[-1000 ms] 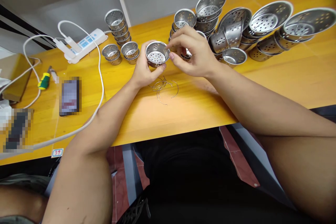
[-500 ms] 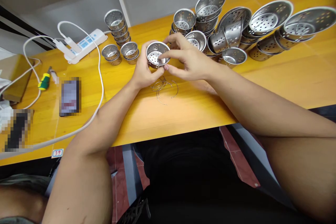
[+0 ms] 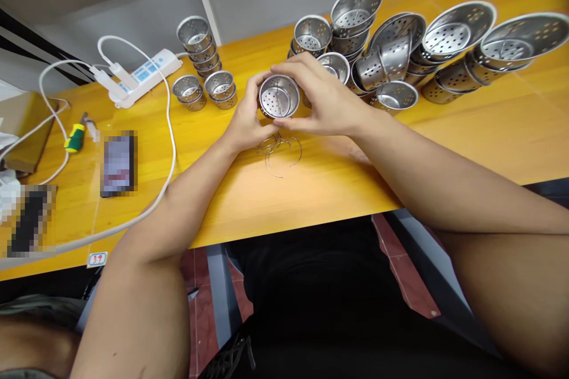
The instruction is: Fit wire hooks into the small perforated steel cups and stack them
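A small perforated metal cup [image 3: 279, 98] is held just above the table, its open mouth tilted toward me. My left hand [image 3: 249, 115] curls round its left side, thumb near the bottom. From the right, my right hand [image 3: 320, 95] closes on the same cup, fingers over the far rim and thumb at the near side. A thin line runs across the cup's inside, perhaps a seam or wire. Just below my hands, several thin curved wires [image 3: 284, 154] lie on the table. Another perforated cup [image 3: 335, 68] sits partly behind my right hand.
Stacks of perforated cups [image 3: 457, 32] fill the back right. Shorter stacks [image 3: 220, 86] stand at back left. A power strip [image 3: 144, 78], white cable [image 3: 171, 130], screwdriver [image 3: 75, 137] and phone [image 3: 118, 164] lie to the left on the yellow table [image 3: 284, 207].
The cup has shifted slightly right and turned in my hands. My right fingers, one of which was inside the cup, now wrap round its outside.
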Available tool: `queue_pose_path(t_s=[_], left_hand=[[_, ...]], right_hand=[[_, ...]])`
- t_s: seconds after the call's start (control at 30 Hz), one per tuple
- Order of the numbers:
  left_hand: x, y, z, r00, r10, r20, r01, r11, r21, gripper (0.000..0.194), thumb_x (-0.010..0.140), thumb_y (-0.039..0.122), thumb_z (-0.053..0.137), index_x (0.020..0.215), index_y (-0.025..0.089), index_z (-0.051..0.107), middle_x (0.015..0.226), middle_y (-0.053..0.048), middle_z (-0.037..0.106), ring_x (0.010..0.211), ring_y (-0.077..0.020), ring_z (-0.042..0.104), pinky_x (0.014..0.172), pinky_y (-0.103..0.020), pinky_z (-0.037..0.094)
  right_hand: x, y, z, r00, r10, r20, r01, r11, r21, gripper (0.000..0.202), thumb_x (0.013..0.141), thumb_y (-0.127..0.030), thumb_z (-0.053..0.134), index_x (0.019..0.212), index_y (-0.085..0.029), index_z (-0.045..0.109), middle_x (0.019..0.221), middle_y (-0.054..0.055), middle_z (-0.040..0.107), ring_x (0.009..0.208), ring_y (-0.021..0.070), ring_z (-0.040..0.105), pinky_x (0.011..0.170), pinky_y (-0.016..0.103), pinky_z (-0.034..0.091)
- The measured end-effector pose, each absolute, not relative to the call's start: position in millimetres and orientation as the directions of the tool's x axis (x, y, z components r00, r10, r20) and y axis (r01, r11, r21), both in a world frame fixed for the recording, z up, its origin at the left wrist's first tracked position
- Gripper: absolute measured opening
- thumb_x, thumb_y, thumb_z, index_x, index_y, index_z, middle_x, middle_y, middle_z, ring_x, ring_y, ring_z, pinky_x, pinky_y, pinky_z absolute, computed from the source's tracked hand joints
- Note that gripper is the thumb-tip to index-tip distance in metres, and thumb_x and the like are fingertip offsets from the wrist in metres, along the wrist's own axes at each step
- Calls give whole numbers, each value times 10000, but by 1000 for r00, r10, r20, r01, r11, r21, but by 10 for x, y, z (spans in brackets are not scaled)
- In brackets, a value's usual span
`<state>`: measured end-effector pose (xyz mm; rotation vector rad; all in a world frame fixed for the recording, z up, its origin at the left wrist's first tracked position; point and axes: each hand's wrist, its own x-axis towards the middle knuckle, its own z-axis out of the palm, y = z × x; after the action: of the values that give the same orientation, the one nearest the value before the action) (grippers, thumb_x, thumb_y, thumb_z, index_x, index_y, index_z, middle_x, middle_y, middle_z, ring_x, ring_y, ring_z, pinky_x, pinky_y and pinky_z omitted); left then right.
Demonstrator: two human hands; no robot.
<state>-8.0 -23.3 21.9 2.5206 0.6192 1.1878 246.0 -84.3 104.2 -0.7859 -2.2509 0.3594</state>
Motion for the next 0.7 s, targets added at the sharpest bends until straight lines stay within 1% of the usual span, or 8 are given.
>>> queue_pose_path(t_s=[0.13, 0.23, 0.3, 0.33, 0.43, 0.5, 0.6, 0.7], left_hand=[[-80, -251, 203, 570, 544, 616, 258, -830, 494, 1193, 967, 1012, 644, 1819, 410, 65, 1819, -185, 406, 1707, -445, 561, 1294, -656, 609], [-143, -206, 158, 589, 567, 576, 278, -811, 515, 1224, 962, 957, 723, 1836, 426, 52, 1853, -202, 399, 1649, -437, 603, 1251, -648, 629], [-195, -159, 117, 596, 574, 562, 296, -807, 510, 1197, 991, 919, 715, 1851, 427, 43, 1870, -204, 396, 1645, -435, 594, 1273, -655, 601], [-217, -139, 99, 597, 575, 559, 302, -807, 507, 1172, 1009, 905, 696, 1855, 426, 42, 1875, -201, 395, 1650, -431, 583, 1280, -652, 589], [-249, -112, 67, 592, 579, 560, 304, -804, 511, 1069, 1058, 868, 638, 1851, 415, 81, 1867, -193, 404, 1636, -405, 582, 1262, -615, 591], [-248, -120, 69, 586, 583, 563, 301, -801, 517, 1001, 1076, 851, 619, 1831, 403, 139, 1841, -193, 425, 1606, -389, 600, 1232, -592, 608], [-240, -139, 82, 585, 579, 569, 302, -806, 509, 931, 1088, 838, 612, 1795, 382, 214, 1801, -191, 448, 1571, -377, 622, 1209, -576, 624], [-232, -142, 89, 586, 570, 577, 310, -815, 490, 913, 1085, 840, 626, 1771, 373, 247, 1770, -184, 464, 1547, -366, 641, 1188, -561, 638]], right_hand=[[2538, -910, 1265, -531, 673, 515, 558, 735, -386, 967, 922, -698, 874, 1747, -356, 501, 1694, 177, 583, 1625, 478, 516, 1404, 680, 452], [2680, -1014, 1537, -383, 739, 555, 729, 610, -310, 915, 951, -602, 877, 1740, -337, 495, 1696, 190, 536, 1665, 436, 473, 1456, 603, 421], [2795, -1089, 1710, -300, 775, 556, 810, 515, -281, 834, 992, -507, 843, 1716, -222, 541, 1673, 254, 526, 1683, 427, 474, 1454, 550, 434], [2848, -1120, 1778, -282, 809, 516, 838, 469, -278, 812, 994, -453, 845, 1711, -202, 557, 1684, 265, 522, 1669, 434, 505, 1436, 548, 462], [2948, -1175, 1882, -255, 903, 347, 907, 348, -239, 891, 892, -364, 972, 1693, -226, 609, 1711, 257, 534, 1550, 567, 612, 1364, 689, 522], [2956, -1178, 1877, -276, 922, 273, 928, 329, -176, 914, 855, -389, 1022, 1672, -245, 638, 1687, 248, 571, 1475, 638, 643, 1310, 772, 535], [2921, -1157, 1822, -299, 926, 228, 939, 329, -102, 912, 883, -421, 1009, 1692, -247, 625, 1663, 251, 591, 1434, 644, 663, 1286, 776, 544], [2912, -1118, 1755, -306, 929, 207, 937, 333, -110, 925, 881, -371, 1000, 1703, -221, 603, 1656, 262, 584, 1458, 615, 663, 1295, 723, 559]])
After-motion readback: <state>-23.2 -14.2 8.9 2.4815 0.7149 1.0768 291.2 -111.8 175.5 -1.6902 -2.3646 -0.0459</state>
